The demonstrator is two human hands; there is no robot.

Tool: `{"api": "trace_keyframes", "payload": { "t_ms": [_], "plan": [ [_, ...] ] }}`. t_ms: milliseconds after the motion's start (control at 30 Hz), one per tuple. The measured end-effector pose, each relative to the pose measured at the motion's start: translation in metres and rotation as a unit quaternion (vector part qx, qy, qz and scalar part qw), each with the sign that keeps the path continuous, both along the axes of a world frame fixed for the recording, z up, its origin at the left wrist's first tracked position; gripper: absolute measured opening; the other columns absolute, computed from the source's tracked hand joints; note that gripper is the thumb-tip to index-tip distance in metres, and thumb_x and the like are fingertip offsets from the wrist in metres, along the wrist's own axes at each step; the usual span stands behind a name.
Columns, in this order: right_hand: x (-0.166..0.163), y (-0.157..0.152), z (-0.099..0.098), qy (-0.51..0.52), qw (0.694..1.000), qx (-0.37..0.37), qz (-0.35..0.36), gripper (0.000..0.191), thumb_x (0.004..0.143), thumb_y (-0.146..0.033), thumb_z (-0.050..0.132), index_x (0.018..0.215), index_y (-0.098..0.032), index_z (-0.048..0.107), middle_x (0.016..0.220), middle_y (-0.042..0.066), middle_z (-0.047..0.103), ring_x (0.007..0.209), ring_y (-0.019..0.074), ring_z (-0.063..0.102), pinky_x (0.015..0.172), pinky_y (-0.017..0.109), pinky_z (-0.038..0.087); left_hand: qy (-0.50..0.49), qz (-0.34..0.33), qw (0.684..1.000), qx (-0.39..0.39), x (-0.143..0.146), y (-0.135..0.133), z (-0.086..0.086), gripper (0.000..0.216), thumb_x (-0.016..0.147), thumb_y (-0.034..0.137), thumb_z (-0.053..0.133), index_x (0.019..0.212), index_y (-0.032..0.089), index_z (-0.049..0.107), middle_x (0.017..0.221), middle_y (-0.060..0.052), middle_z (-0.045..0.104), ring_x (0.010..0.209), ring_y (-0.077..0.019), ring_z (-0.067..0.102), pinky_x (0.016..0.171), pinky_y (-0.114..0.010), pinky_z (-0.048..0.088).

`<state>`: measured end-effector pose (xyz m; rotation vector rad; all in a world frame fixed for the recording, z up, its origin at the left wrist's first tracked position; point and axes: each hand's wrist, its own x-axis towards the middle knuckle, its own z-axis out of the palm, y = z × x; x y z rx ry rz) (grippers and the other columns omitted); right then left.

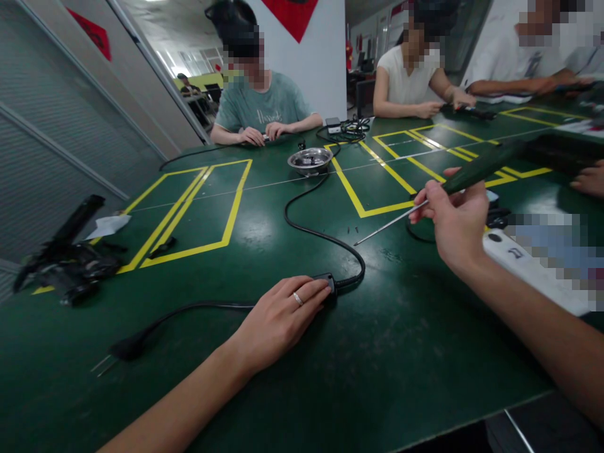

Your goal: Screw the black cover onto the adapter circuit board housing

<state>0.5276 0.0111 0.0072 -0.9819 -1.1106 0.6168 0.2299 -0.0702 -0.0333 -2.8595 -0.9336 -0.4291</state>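
My left hand [283,314] lies over a small black box [333,286] in the line of a black power cord [302,228], its fingers close together and covering most of the box. From under the hand the cord runs left to a two-pin plug [129,346]. In my right hand [460,220] is a screwdriver with a dark green handle [486,165] and a long thin metal shaft [391,222]. Its tip points down to the left, close to the tabletop near two tiny dark screws [353,230].
A shiny metal bowl [310,162] with small parts stands mid-table. Dark equipment [75,264] lies at left, and a white case [538,270] beside my right forearm. Yellow tape [226,236] marks the green table [377,390]. Several people sit opposite, hands on the table.
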Motion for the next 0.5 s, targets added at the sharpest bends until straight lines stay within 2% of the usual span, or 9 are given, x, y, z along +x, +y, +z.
{"api": "trace_keyframes", "payload": {
  "t_ms": [133,267,500],
  "plan": [
    [-0.008,-0.005,-0.01,-0.046,0.998,0.037,0.023,0.024,0.085,-0.028,0.062,0.102,-0.031,0.046,0.077,-0.003,0.063,0.061,0.0172,0.065,0.061,0.036,0.058,-0.005,-0.004,1.0,0.005,-0.001,0.0,-0.002,0.037,0.095,0.016,0.051,0.133,0.014,0.052,0.133,-0.01,0.059,0.116,-0.025,0.055,0.096,-0.041,0.051],
    [-0.008,0.0,-0.021,-0.055,0.995,0.072,0.052,0.025,0.082,-0.024,0.068,0.099,-0.029,0.049,0.076,-0.002,0.065,0.06,0.0175,0.066,0.059,0.035,0.059,-0.012,-0.009,1.0,0.012,-0.001,0.001,-0.003,0.037,0.095,0.015,0.052,0.132,0.013,0.052,0.132,-0.01,0.06,0.114,-0.0242,0.056,0.095,-0.041,0.052],
    [-0.009,0.002,-0.027,-0.071,0.992,0.07,0.076,0.016,0.083,-0.023,0.067,0.094,-0.026,0.055,0.077,0.0,0.066,0.066,0.0176,0.069,0.065,0.035,0.061,-0.021,-0.011,1.0,0.016,0.001,0.003,-0.003,0.036,0.094,0.015,0.054,0.13,0.013,0.054,0.131,-0.01,0.06,0.113,-0.0241,0.056,0.094,-0.04,0.052]
  ]
}}
